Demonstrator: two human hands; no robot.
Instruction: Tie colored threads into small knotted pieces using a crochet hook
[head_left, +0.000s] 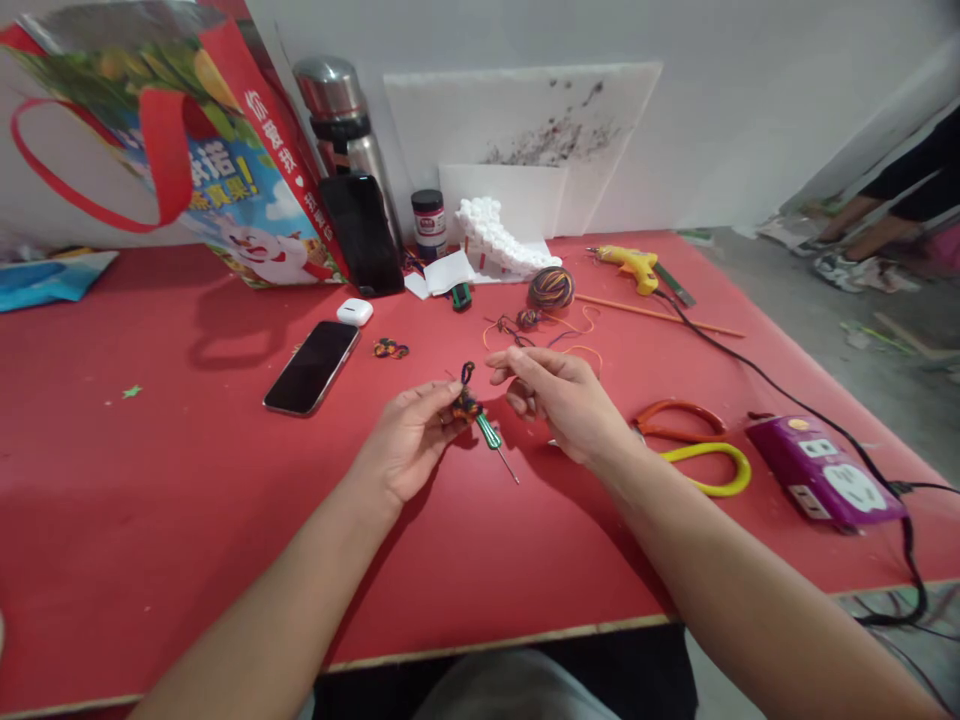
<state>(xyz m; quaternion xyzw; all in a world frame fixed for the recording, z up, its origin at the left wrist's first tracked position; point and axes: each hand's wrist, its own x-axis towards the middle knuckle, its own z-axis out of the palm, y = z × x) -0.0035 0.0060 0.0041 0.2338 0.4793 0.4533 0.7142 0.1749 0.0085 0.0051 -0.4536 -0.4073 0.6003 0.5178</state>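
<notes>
My left hand (411, 430) pinches a small knotted piece of multicoloured cord (466, 408), dark blue and orange, between thumb and fingers. A dark loop of the cord stands up above the fingertips. Close against the piece is a slim tool with a green handle (489, 432) and a thin metal shaft pointing toward me; I cannot tell whether it is held or lies on the table. To the right, my right hand (559, 395) is raised with its fingers bent and thumb near the index finger. Any thread between those fingertips is too fine to make out.
Scissors (709, 470) with orange and yellow handles lie beside my right hand. Behind are a yarn ball (551, 288), an orange stick (667, 317) and a yellow glue gun (630, 266). A purple power strip (825, 475) sits right. A phone (313, 368) and another knotted piece (391, 348) lie left.
</notes>
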